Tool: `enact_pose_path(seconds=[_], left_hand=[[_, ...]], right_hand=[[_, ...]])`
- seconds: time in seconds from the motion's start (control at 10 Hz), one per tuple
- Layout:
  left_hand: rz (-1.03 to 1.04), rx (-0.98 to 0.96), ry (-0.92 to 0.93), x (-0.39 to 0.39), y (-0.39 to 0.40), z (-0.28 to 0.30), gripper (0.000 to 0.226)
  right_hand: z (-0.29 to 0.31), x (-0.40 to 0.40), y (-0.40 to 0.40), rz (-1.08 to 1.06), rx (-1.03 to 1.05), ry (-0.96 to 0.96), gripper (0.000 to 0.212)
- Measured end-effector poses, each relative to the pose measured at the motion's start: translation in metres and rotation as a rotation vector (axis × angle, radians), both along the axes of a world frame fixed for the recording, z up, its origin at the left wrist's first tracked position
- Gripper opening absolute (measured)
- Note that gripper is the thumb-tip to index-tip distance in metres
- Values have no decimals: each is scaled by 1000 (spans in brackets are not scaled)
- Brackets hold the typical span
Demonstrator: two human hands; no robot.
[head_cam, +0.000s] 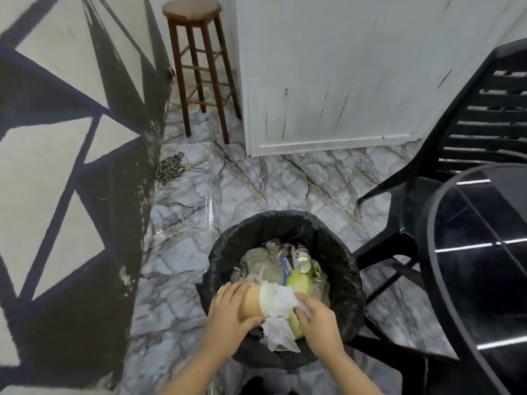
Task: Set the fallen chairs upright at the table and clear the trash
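Over the bin (346, 260), the left hand (231, 315) grasps a light, crushable cup (252, 302) by its side while the right hand (319, 320) pinches limp tissue (281, 302).

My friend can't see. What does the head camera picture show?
Two hands, left hand and right hand, hold a tan paper cup and white tissue over a black-lined trash bin. A black chair and wooden stool stand nearby.
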State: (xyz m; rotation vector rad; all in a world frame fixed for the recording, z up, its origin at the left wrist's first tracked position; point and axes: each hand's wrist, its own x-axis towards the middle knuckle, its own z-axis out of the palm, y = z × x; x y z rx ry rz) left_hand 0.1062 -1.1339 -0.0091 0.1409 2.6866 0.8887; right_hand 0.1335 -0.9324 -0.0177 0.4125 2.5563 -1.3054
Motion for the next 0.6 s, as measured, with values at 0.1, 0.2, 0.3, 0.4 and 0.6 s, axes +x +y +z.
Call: enact_pose_path(seconds=[0.1, 0.2, 0.3, 0.4, 0.6], left_hand=[[10, 37, -40, 1, -2, -39, 112], [16, 127, -65, 6, -3, -72, 107], [7, 172, -79, 9, -2, -95, 101], [-8, 146, -31, 12, 0, -106, 100], [-25, -1, -44, 19, -8, -100, 106]], right_hand=[[-38, 4, 2, -20, 19, -1, 30], [-67, 10, 4, -24, 31, 16, 28], [-91, 12, 6, -44, 33, -3, 28], [-107, 16, 5, -59, 11, -37, 35], [-103, 20, 4, 7, 99, -153, 69]])
